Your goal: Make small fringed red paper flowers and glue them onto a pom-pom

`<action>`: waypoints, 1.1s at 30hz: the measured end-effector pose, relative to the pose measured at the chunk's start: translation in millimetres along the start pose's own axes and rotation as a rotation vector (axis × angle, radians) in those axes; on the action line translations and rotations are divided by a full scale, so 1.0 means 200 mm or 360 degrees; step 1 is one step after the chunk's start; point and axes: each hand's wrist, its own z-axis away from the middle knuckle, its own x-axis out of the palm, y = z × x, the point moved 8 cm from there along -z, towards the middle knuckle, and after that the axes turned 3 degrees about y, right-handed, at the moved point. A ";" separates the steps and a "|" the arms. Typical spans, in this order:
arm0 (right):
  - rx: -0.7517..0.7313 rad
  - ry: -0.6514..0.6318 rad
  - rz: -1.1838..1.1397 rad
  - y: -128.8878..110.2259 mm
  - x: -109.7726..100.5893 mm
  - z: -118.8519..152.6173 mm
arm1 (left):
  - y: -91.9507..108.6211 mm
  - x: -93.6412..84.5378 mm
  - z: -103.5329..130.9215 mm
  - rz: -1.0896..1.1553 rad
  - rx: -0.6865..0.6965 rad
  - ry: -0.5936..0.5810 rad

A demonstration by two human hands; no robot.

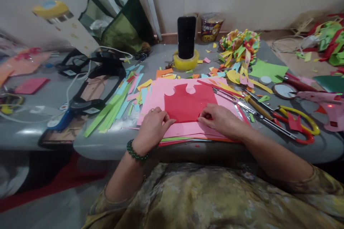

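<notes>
A sheet of red paper [188,103] with rounded notches cut in its far edge lies on a stack of pink paper [185,130]. My left hand [156,125] pinches the near left corner of the red sheet between thumb and fingers. At its near right corner, my right hand [219,118] is closed on the same sheet, fingertips curled. The near edge between them looks folded or slightly raised. Just right of my right hand lie red-handled scissors [268,121] and yellow-handled scissors [313,121], their blades pointing away to the left.
Paper strips [115,103] are scattered left of the stack. A phone [186,37] stands in a yellow tape roll [185,60] behind it. A pink glue gun [328,105] lies at far right, near a bunch of coloured paper [242,44]. Black straps [99,89] and a white cable [70,89] lie left.
</notes>
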 end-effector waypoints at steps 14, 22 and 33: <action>-0.0019 0.0012 0.0003 0.00 0.00 0.00 | -0.02 -0.02 0.00 -0.0105 0.0019 -0.0003; -0.0038 0.0002 -0.0037 0.00 0.00 0.00 | 0.02 0.00 0.02 -0.0365 0.0210 0.0044; 0.0010 -0.0003 -0.0042 0.00 0.00 0.00 | 0.25 0.10 0.10 -0.0748 0.0931 0.0052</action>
